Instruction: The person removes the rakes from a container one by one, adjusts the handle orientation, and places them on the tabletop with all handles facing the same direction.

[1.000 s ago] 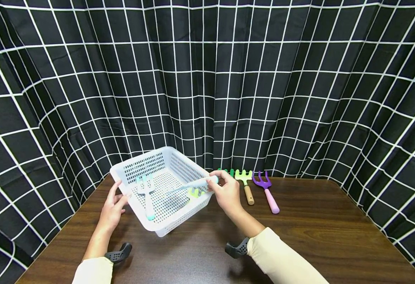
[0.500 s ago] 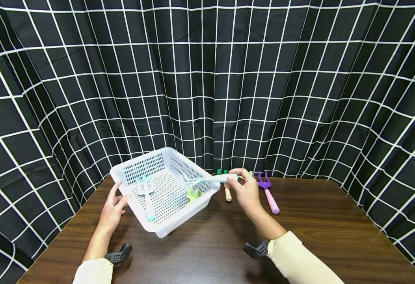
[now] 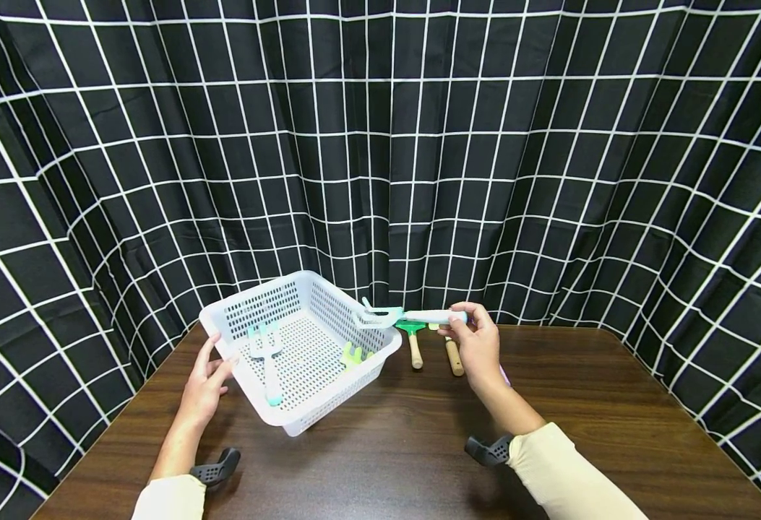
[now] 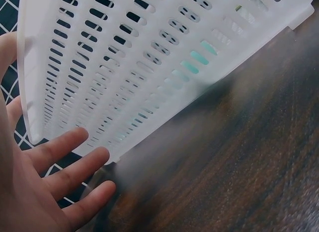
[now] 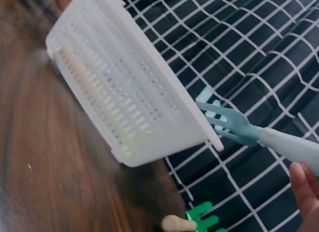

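Observation:
My right hand (image 3: 478, 343) pinches the pale handle of a light-blue hand fork (image 3: 419, 316), also seen in the right wrist view (image 5: 239, 127). The fork lies nearly level, its tines over the right rim of a white perforated basket (image 3: 276, 282). At the basket's left rim is my left hand (image 3: 202, 386), gripping the edge; in the left wrist view several of its fingers (image 4: 75, 174) spread outside the wall. Inside the basket lie a second light-blue hand fork (image 3: 268, 365) and a yellow-green one (image 3: 354, 355), whose lower part is hidden by the wall.
Right of the basket, on the brown wooden table (image 3: 380, 469), lie a green hand fork (image 3: 415, 347) and another wooden-handled tool (image 3: 454, 355). A pink handle (image 3: 505, 375) shows behind my right hand. A black gridded curtain (image 3: 380, 144) stands behind the table.
My right hand has moved rightward with the light-blue fork, drawing it from inside the basket to above its right rim. The left hand and the basket have hardly moved.

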`<state>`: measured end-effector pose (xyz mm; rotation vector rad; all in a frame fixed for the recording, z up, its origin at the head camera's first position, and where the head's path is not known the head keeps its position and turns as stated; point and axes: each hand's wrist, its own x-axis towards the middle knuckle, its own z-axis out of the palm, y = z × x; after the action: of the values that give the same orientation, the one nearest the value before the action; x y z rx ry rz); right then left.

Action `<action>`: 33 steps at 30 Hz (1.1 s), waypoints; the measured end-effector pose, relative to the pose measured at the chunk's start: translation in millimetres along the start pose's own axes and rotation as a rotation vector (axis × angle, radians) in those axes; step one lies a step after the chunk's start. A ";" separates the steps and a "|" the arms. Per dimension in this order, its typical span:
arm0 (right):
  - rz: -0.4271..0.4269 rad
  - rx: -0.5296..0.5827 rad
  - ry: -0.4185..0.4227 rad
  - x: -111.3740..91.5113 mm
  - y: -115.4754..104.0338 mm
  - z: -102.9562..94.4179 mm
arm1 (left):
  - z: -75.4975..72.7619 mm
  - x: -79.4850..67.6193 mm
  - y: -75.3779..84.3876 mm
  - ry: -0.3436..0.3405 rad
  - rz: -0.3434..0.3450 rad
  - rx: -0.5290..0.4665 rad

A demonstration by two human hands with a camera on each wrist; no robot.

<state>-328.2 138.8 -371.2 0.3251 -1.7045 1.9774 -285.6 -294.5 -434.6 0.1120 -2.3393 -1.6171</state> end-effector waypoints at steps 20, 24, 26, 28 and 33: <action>-0.127 -0.095 0.269 17.1 -10.4 -51.2 | 1.7 -0.1 0.7 0.014 0.034 0.011; -0.140 -0.153 0.321 16.4 -16.5 -64.0 | 3.1 -0.7 0.9 0.013 0.029 0.008; -0.134 -0.174 0.354 17.7 -13.4 -72.8 | 3.6 -1.2 1.1 0.013 0.026 0.008; -0.120 -0.189 0.386 20.9 -5.1 -83.3 | 3.7 -1.6 1.1 0.014 0.023 0.010; -0.091 -0.228 0.459 28.8 18.6 -108.5 | 2.7 -1.6 1.0 0.012 0.019 0.008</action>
<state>-346.6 249.0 -393.0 -0.1239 -1.5579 1.6150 -284.7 -291.3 -434.8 0.1005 -2.3306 -1.5940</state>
